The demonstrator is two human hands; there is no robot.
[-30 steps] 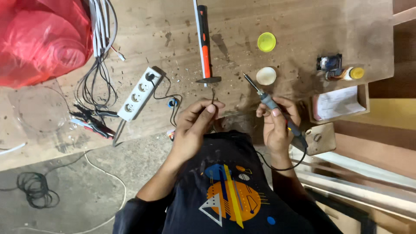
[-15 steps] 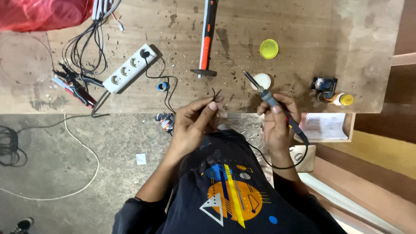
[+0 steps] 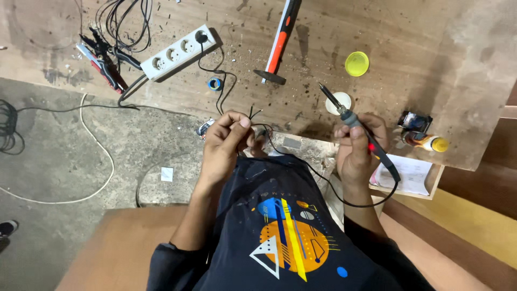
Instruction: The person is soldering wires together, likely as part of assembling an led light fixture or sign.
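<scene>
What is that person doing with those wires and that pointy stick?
A person holds thin black wires pinched in the left hand, bare ends pointing up. The right hand grips a soldering iron, its tip aimed at the wooden table. A white power strip, a hammer and a yellow lid lie there.

White power strip [image 3: 177, 53], black wire [image 3: 253, 121], orange-and-black hammer [image 3: 281, 36], yellow lid [image 3: 357, 63], blue tape roll [image 3: 215, 84], brown worktop [image 3: 420, 48], grey-handled soldering iron [image 3: 355, 126] with red light.
</scene>
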